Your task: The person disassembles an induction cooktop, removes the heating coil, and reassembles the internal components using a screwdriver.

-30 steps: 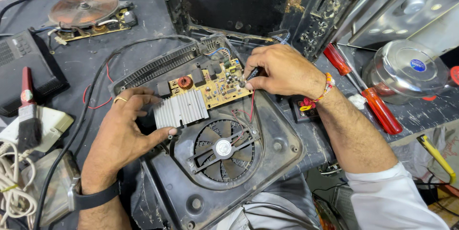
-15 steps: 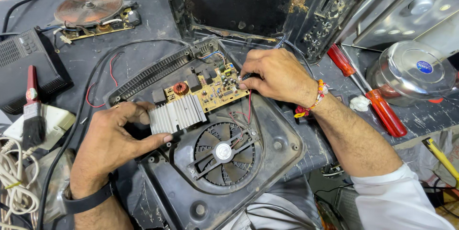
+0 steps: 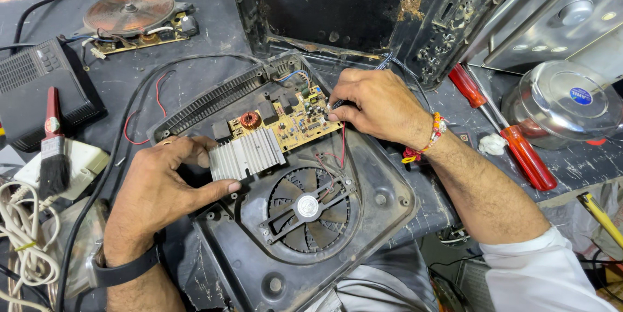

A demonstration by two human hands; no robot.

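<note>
An opened black appliance housing lies on the bench with a round fan in its lower half. Above the fan sits a tan circuit board with a ribbed silver heat sink at its left end. My left hand grips the heat sink's left edge between thumb and fingers. My right hand rests at the board's right end, fingertips pinched on a thin dark tool or wire against the board.
A copper coil disc lies far left. A black box, a red-handled brush and coiled white cable sit left. Two red screwdrivers, a steel lid and a rusty black panel stand right and behind.
My left hand has closed more firmly on the heat sink's left edge. My right hand shifted slightly along the board's right end. The view moved a little.
</note>
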